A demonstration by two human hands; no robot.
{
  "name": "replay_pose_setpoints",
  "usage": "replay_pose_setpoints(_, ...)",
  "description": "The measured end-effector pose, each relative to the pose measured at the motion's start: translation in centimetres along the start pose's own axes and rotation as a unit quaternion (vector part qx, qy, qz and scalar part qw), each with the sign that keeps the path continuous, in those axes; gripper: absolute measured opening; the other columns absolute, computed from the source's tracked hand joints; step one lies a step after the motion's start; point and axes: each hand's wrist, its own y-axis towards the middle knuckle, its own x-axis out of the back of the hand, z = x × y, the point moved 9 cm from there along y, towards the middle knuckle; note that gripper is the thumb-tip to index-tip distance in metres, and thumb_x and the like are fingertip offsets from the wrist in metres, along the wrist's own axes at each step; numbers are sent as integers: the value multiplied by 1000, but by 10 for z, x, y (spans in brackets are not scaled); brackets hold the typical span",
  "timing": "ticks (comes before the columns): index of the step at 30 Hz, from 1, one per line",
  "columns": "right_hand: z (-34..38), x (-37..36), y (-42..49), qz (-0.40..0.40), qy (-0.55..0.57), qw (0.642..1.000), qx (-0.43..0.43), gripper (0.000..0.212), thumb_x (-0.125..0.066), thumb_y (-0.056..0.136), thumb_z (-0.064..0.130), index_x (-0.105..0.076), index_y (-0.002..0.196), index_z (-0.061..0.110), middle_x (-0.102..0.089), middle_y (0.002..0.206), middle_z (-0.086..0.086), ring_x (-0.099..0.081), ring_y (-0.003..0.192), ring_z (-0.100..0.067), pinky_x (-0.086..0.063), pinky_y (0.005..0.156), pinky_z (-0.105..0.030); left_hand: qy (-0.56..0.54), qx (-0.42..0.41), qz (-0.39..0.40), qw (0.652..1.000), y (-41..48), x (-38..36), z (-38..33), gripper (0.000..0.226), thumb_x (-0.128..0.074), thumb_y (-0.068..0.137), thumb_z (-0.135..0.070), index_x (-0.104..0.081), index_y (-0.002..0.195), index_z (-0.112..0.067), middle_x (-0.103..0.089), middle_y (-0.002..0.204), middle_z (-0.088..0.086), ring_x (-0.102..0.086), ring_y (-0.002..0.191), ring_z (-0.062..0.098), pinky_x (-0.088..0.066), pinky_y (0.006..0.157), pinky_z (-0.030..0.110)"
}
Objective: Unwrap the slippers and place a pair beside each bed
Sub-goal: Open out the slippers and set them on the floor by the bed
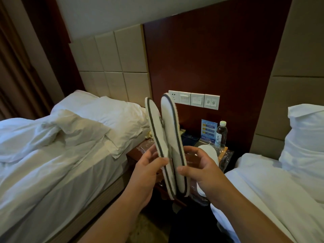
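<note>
Nearest, the left hand (149,170) pinches the left slipper (157,137) between thumb and fingers, and the right hand (201,170) grips the right slipper (172,137) likewise; both white, dark-edged slippers stand on end, parted at the top, between the two beds. Behind them, a wrapped pair (209,153) lies on the nightstand (135,153). Farther back stand a water bottle (221,133) and a blue card (209,129), their writing too small to read.
</note>
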Motion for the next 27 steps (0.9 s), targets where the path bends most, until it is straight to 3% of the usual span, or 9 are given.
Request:
replay_pose_setpoints(2,1,4,-1,-17,23,1000,-6,49,-71,79,-1,-60,116,29,-71,110,-6,-70,95,-27,-57,62,-30,11,-11,-15,1000,-1,9,-4,43,-61,82,-20,-66,121,-37,-73,116,2,-70,105,24,-59,81,42)
replay_pose_setpoints(4,1,9,-1,-35,35,999,-17,49,-60,83,-9,-59,117,26,-72,107,-9,-71,91,-27,-57,62,-32,0,-18,-45,999,-1,20,-6,42,-53,83,-19,-67,120,-33,-74,113,3,-71,103,25,-59,81,45)
replay_pose_setpoints(8,-2,18,0,-60,53,996,-37,49,-51,84,-11,-61,116,25,-72,107,-5,-65,101,-30,-56,78,-42,-36,-2,-117,992,-6,43,-7,35,-53,72,-19,-74,92,-39,-77,100,5,-74,89,27,-60,77,52)
replay_pose_setpoints(12,-6,21,0,-60,101,991,-59,52,-46,80,-13,-66,113,23,-73,105,-10,-62,105,-36,-54,83,-49,-49,5,-143,989,-13,54,-9,30,-55,73,-12,-73,90,-31,-74,101,15,-71,92,38,-57,79,61)
replay_pose_setpoints(19,-6,18,-4,-62,97,991,-74,48,-50,81,-10,-69,108,25,-73,105,-10,-60,107,-38,-48,94,-58,-42,8,-145,988,-17,54,-12,37,-49,84,-2,-67,105,-27,-75,98,14,-72,88,37,-59,76,57)
replay_pose_setpoints(22,-2,15,-6,-56,117,989,-73,38,-55,88,0,-65,115,24,-73,108,-8,-67,102,-33,-54,86,-52,-39,4,-143,989,-17,53,-14,36,-53,78,-6,-69,103,-28,-75,99,14,-72,88,38,-58,77,62)
replay_pose_setpoints(27,3,9,-7,-53,153,984,-68,29,-56,93,15,-62,121,22,-72,112,-7,-70,99,-28,-56,79,-47,-25,9,-135,991,-14,51,-12,37,-55,75,-12,-70,96,-40,-77,95,5,-74,83,30,-61,68,51)
